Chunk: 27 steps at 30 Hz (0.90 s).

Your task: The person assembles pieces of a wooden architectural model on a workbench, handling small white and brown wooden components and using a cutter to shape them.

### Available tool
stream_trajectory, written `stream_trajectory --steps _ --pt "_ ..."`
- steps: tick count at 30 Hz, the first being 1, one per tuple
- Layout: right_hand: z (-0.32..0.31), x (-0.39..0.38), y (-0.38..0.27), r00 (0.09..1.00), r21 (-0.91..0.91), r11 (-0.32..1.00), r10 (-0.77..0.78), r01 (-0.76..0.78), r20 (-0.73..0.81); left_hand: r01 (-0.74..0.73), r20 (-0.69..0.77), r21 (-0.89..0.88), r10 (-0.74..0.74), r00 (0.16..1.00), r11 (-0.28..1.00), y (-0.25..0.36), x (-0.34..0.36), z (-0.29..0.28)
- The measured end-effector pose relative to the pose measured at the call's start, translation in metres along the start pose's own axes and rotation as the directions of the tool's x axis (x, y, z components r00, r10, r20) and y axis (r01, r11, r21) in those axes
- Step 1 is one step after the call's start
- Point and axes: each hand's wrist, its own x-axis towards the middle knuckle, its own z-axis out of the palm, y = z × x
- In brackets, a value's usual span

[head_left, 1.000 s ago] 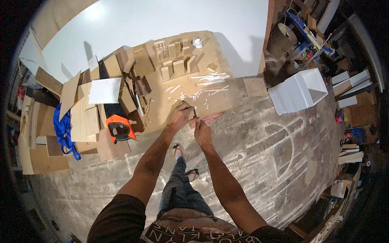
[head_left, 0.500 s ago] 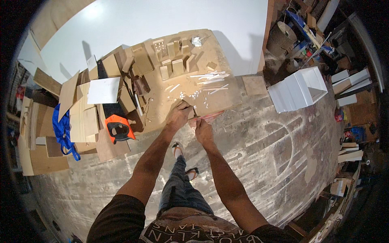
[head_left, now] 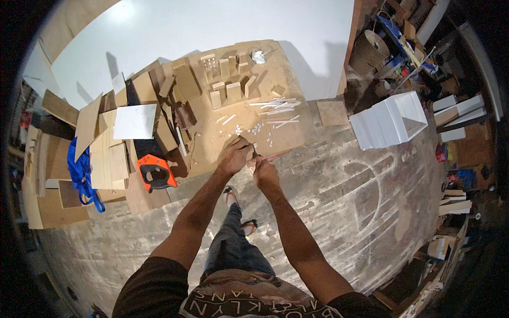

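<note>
Over the near edge of the worktable (head_left: pixel 204 161), my left hand (head_left: pixel 235 155) and my right hand (head_left: pixel 266 174) are closed and almost touching. A small dark piece shows between their fingertips, too small to name. A thin reddish strip (head_left: pixel 277 155) slants out from beside my right fingers along the table edge; whether I grip it is hidden. Just beyond lie small white cut pieces (head_left: pixel 255 128) and a pile of thin white sticks (head_left: pixel 278 105). Farther back, several small wooden blocks (head_left: pixel 233 91) stand upright, one of them dotted with holes (head_left: pixel 209 64).
Wood and board offcuts (head_left: pixel 108 164) crowd the left, with an orange-handled saw (head_left: pixel 167 179) and a blue strap bag (head_left: pixel 79 177). A large white panel (head_left: pixel 212 26) lies behind. At right stand a white box (head_left: pixel 387 119) and a clutter of scraps beside a brown spool (head_left: pixel 369 49).
My right hand has moved slightly nearer to me. The reddish strip now shows more sharply, tilted up to the right. My left hand has shifted down a little.
</note>
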Motion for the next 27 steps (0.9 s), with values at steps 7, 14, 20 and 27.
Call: stream_trajectory --steps 7,14,20,27 --pt "-0.004 0.008 -0.009 0.998 -0.058 0.997 0.060 -0.059 0.022 -0.029 0.004 -0.062 0.030 1.000 0.998 -0.006 0.003 0.004" --pt "0.006 0.001 -0.009 0.993 -0.067 0.993 0.091 -0.095 -0.070 -0.069 -0.086 -0.031 0.066 0.994 0.997 -0.013 -0.003 0.013" --pt "0.017 0.010 0.033 0.984 -0.185 0.981 -0.088 0.059 -0.152 -0.055 -0.064 -0.166 0.044 0.997 0.985 0.009 0.012 0.010" --pt "0.019 -0.011 0.019 0.980 -0.225 0.970 -0.129 0.093 -0.153 -0.010 -0.189 -0.122 -0.013 0.982 0.993 -0.024 -0.005 0.013"
